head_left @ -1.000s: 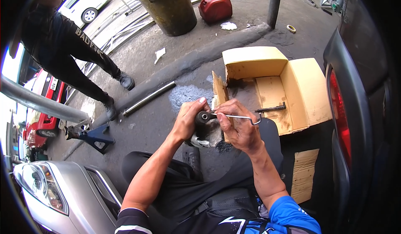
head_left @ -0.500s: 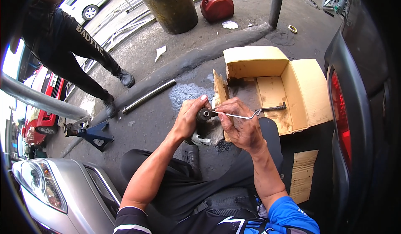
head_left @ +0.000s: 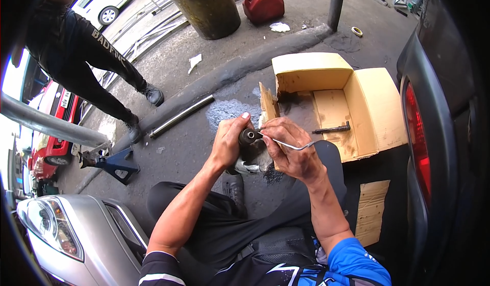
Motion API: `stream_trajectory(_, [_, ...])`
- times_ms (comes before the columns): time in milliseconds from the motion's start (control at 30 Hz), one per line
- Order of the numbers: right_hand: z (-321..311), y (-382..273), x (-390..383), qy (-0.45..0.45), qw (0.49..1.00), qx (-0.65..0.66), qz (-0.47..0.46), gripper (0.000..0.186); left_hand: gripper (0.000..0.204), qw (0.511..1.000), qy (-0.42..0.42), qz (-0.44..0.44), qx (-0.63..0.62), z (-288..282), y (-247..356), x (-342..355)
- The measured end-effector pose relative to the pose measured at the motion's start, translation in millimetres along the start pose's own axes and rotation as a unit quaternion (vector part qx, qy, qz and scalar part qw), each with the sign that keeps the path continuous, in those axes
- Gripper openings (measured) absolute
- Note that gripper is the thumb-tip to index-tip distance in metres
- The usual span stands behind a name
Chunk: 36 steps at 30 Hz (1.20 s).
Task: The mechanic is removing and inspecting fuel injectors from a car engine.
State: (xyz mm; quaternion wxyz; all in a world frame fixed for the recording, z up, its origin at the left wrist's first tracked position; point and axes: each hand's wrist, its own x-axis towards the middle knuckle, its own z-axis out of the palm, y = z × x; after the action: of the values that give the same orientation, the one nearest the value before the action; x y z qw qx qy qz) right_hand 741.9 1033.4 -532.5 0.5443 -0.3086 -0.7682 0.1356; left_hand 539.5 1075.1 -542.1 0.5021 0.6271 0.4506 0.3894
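My left hand (head_left: 228, 142) is closed around a dark, round metal part (head_left: 248, 137) with a pale-rimmed hole in its end. Between the thumb and fingers of my right hand (head_left: 296, 158) is a thin metal rod (head_left: 300, 147) with a bent outer end. Its inner tip meets the side of the round part, though the exact contact is hidden by my fingers. Just beyond, a dark slender part with a short side arm (head_left: 332, 129) lies in an open, oil-stained cardboard box (head_left: 375, 112). Below my hands is a crumpled whitish thing (head_left: 258, 163) on the ground.
A steel pipe (head_left: 182, 116) and a blue jack stand (head_left: 116, 164) are on the ground at left. A person (head_left: 97, 56) stands beyond them. A silver bumper (head_left: 97, 230) is near left, a dark vehicle's tail light (head_left: 417, 138) at right. Farther off are a bucket (head_left: 209, 10) and red fuel can (head_left: 264, 6).
The rod has turned in my right hand; its bent end now sits lower and no longer overlaps the slender part in the box. My left hand keeps its grip.
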Motion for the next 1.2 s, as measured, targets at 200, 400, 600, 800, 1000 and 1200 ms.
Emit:
stream_trajectory(200, [-8.5,3.8,-4.9,-0.069,0.989,0.129,0.014,0.008,0.058,0.999,0.048,0.009,0.0,-5.7,-1.9,9.2])
stream_trajectory(400, [-4.2,-2.9,1.3,0.067,0.992,0.097,0.051,0.009,0.057,1.0,-0.01,0.009,-0.003,-16.7,-1.9,11.1])
stream_trajectory(600, [3.2,-9.2,2.2,0.064,0.997,0.047,0.025,0.012,0.056,1.0,-0.025,0.002,-0.011,-12.4,0.0,7.2])
stream_trajectory(800, [3.1,-6.0,0.0,0.061,0.998,0.025,0.016,0.015,0.055,0.999,-0.025,0.005,-0.029,-8.3,-0.6,7.0])
stream_trajectory(1000, [2.7,-4.8,-1.1,0.045,0.999,0.016,0.022,0.013,0.055,1.0,-0.024,0.017,0.005,-8.6,-0.1,6.7])
stream_trajectory(1200, [2.1,-4.0,-0.5,0.042,0.999,0.015,0.026,0.009,0.054,0.999,-0.017,0.024,0.024,-7.9,-0.4,8.0])
